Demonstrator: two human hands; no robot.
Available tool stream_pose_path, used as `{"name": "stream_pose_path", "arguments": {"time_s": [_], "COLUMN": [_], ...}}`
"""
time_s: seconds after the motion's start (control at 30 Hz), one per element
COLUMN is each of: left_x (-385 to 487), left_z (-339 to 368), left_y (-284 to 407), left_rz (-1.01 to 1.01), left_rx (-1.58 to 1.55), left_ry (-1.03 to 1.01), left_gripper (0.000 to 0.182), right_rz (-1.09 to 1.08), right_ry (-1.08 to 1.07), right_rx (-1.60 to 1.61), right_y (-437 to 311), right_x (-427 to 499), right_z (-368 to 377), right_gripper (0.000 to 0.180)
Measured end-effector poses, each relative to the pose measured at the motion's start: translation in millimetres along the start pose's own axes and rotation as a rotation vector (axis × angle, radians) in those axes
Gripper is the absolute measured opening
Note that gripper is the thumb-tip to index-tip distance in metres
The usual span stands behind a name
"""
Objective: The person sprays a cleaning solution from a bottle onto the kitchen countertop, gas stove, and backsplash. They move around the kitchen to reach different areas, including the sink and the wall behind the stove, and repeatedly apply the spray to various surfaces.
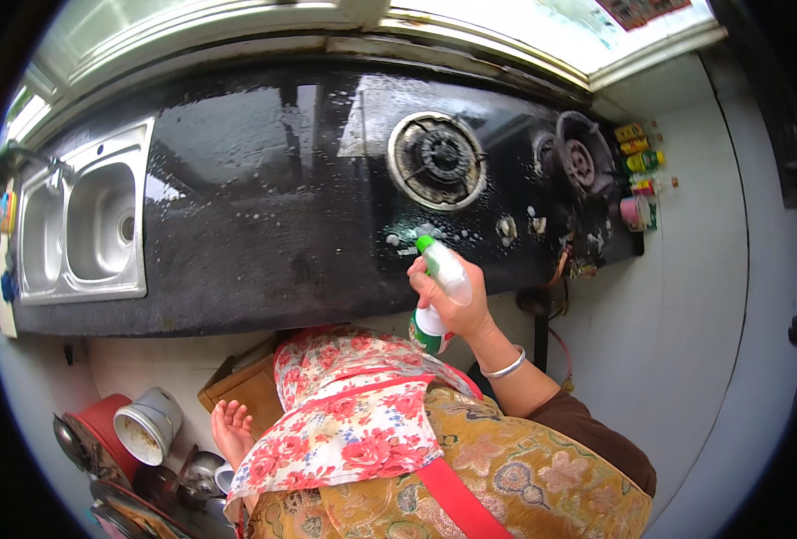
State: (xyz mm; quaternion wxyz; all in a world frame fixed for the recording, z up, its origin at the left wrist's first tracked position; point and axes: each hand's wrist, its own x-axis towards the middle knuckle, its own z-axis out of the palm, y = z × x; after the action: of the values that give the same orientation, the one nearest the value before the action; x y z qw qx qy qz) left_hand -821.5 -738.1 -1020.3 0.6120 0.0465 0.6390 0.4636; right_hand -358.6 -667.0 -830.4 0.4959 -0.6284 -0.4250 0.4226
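My right hand is closed around the neck of a spray bottle with a green nozzle and a green-and-white body. Its nozzle points at the black gas hob. White foam lies in patches on the glass below the round burner, near the hob's knobs. A second burner, with a raised ring around it, stands farther right. My left hand hangs low beside the floral apron, palm up, fingers apart, holding nothing.
A double steel sink with a tap is set in the wet black counter. Small bottles and boxes line the right wall. A wooden cabinet, a white bucket and pots stand below at left. A window runs behind.
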Motion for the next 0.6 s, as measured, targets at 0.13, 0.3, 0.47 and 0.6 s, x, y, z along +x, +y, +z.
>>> {"name": "stream_pose_path", "arguments": {"time_s": [0.13, 0.3, 0.47, 0.6], "left_x": [-11.0, -22.1, -11.1, -0.7], "left_z": [19.4, 40.0, 67.2, 97.7], "left_y": [6.7, 19.5, 29.5, 42.1], "left_rz": [0.072, 0.107, 0.095, 0.095], "left_rx": [0.071, 0.112, 0.152, 0.23], "left_ry": [-0.067, -0.037, -0.11, -0.229], "left_gripper": [0.024, 0.022, 0.019, 0.019], "right_rz": [0.03, 0.092, 0.012, 0.046], "right_ry": [0.28, 0.361, 0.315, 0.434], "right_rx": [0.047, 0.074, 0.247, 0.138], "right_y": [20.2, 39.6, 39.6, 45.1], "right_x": [0.4, 8.4, -6.2, -20.1], "right_z": [-41.9, -73.1, -103.0, -114.4], "right_gripper": [0.015, 0.018, 0.019, 0.016]}}
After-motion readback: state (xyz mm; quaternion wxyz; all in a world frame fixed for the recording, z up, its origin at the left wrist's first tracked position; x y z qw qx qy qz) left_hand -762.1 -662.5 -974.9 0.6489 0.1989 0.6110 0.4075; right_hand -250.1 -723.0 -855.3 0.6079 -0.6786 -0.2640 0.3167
